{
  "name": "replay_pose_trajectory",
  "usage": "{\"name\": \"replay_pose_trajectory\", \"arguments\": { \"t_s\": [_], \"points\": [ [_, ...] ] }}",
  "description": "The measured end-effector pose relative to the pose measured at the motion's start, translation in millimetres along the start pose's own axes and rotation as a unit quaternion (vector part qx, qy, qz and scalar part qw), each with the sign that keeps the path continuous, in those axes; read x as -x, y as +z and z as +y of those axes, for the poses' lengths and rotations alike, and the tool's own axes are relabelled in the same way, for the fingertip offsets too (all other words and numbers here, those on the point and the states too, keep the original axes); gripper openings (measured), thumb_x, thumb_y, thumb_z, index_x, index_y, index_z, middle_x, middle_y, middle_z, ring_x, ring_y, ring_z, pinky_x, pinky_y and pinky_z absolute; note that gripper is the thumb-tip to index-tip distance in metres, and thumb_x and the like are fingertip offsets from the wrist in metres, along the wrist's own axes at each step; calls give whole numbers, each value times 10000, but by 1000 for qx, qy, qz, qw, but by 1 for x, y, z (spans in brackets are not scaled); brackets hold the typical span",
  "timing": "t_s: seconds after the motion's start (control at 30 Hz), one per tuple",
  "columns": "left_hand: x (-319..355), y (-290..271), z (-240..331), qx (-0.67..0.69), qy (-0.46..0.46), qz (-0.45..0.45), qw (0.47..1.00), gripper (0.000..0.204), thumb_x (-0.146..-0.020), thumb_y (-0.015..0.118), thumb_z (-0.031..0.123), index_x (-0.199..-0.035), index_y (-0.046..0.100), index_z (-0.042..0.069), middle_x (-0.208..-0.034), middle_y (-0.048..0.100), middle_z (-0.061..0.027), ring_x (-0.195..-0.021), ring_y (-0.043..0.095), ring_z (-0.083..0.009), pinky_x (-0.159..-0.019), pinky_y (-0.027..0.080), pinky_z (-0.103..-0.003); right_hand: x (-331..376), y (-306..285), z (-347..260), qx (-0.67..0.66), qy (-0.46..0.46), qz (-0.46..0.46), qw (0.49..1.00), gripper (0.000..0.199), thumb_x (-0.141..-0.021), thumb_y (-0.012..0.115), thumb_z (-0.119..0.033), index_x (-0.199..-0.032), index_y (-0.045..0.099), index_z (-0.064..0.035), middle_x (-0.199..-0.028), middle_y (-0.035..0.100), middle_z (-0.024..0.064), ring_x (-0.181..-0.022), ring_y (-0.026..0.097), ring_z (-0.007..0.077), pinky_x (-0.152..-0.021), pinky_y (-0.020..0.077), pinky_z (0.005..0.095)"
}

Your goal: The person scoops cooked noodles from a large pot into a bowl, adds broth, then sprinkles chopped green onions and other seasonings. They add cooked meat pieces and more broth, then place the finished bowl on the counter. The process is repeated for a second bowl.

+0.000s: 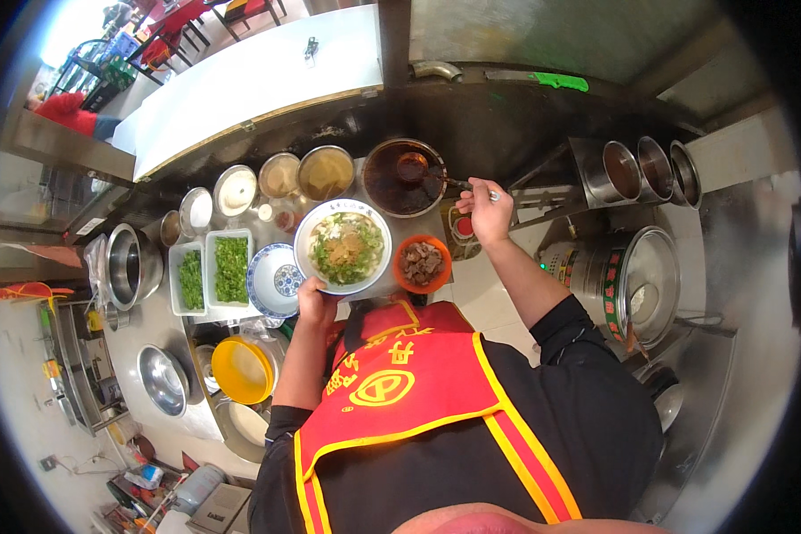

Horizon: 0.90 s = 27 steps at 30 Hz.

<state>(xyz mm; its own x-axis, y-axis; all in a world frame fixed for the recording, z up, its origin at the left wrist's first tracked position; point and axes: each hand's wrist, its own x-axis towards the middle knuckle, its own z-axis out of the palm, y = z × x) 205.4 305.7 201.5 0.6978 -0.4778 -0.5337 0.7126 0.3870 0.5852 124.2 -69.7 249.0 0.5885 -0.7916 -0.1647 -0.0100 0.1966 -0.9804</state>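
My left hand grips the near rim of a white bowl filled with noodles and chopped greens, holding it above the counter. My right hand is closed on the metal handle of a ladle, whose scoop rests in a round pot of dark red chilli oil just behind the bowl. An orange bowl of brown meat pieces sits between my two hands, to the right of the noodle bowl.
Two white trays of chopped greens and a blue-patterned plate lie left of the bowl. Metal condiment pots line the back. Three steel canisters and a large lidded steel pot stand right. A yellow bowl sits lower left.
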Motion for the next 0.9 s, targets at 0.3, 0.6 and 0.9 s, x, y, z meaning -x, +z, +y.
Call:
{"name": "replay_pose_trajectory", "arguments": {
  "t_s": [0.3, 0.6, 0.9],
  "points": [
    [-33, 6, -9, -20, -20, -44, 999, 672, -732, 538, 157, -1365, 533, -69, -1241, 678, -208, -1063, 704, -381, -887, 598, -580, 101, -17, -75, 92, -236, -106, 962, 209, -1048, 546, -33, -1136, 678, 102, -854, 709, 137, -677, 700, 164, -611, 581, 278],
    [-27, 91, 22, 9, 29, -158, 987, 601, -805, 489, 124, -1389, 511, -15, -1254, 660, -209, -1046, 714, -346, -832, 635, -530, 153, -6, -121, 282, -631, -162, 704, 180, -917, 652, 68, -1086, 701, 103, -874, 741, 190, -753, 745, 292, -677, 612, 358],
    [-29, 119, 32, -22, 63, -134, 989, 680, -781, 490, 108, -1450, 412, 17, -1262, 645, -184, -999, 732, -314, -740, 664, -452, 164, -8, -108, 272, -603, -166, 731, 163, -912, 666, 55, -1060, 708, 109, -877, 727, 217, -773, 754, 288, -696, 623, 358]
  ]
}}
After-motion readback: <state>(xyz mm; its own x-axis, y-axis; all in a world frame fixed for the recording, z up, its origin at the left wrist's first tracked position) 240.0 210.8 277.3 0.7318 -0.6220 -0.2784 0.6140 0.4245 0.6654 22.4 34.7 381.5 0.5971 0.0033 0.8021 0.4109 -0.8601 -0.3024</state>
